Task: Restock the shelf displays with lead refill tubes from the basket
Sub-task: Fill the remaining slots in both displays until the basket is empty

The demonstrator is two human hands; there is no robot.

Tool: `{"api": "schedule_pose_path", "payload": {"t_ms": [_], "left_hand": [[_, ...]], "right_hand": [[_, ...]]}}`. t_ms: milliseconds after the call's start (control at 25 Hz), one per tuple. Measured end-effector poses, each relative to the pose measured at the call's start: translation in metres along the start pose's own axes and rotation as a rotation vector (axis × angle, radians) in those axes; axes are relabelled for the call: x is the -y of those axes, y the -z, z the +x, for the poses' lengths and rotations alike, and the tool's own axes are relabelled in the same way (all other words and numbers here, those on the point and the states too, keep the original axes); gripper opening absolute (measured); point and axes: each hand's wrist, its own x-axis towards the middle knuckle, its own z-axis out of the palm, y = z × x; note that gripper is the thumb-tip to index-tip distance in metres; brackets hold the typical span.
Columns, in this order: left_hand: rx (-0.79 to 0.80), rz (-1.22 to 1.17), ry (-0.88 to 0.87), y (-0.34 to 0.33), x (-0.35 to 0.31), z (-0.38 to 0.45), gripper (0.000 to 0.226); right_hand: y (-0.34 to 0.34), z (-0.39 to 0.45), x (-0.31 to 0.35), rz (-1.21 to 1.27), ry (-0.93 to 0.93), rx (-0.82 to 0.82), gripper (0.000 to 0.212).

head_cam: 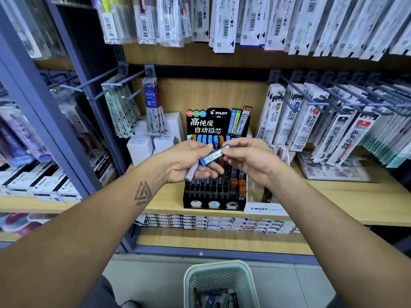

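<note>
1. Both hands are raised in front of a black display stand (214,196) that sits on a wooden shelf (333,201).
2. The right hand (249,161) pinches a blue lead refill tube (214,154) between thumb and fingertips, holding it tilted, upper end to the right.
3. The left hand (189,162) touches the tube's lower end with its fingers and also has its fingers curled round a grey tube (193,171) that sticks down out of the palm.
4. The stand holds rows of blue and orange tubes in its back slots and a small cluster of orange ones at the right front; many front slots look dark.
5. A pale green basket (220,283) stands on the floor below, between the forearms, with more tubes lying in its bottom.
6. Hanging refill packs (311,121) fill the hooks on either side.
</note>
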Motion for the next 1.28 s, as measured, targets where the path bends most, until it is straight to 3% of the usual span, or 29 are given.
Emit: {"api": "schedule_pose_path", "payload": {"t_ms": [160,320,400,640,840,1280], "left_hand": [[-0.075,0.052,-0.064,0.01,-0.001,0.01,0.014],[-0.101,0.185,-0.152,-0.001,-0.002,0.014,0.01],[-0.084,0.232,-0.173,-0.012,-0.003,0.017,0.012],[-0.133,0.17,-0.149,-0.024,-0.002,0.03,0.018],[-0.298,0.193,-0.082,-0.006,0.0,0.036,0.007],[-0.33,0.286,-0.089,0.013,-0.001,0.031,0.004]], "right_hand": [[0.019,-0.006,0.006,-0.082,-0.017,-0.06,0.017],[0.023,-0.013,0.004,-0.522,0.11,0.068,0.015],[0.022,-0.016,0.003,-0.619,0.195,0.097,0.016],[0.038,-0.017,0.012,-0.638,0.211,-0.031,0.026],[0.051,-0.01,0.016,-0.598,0.34,-0.265,0.011],[0.032,0.002,0.006,-0.79,0.368,-0.213,0.014]]}}
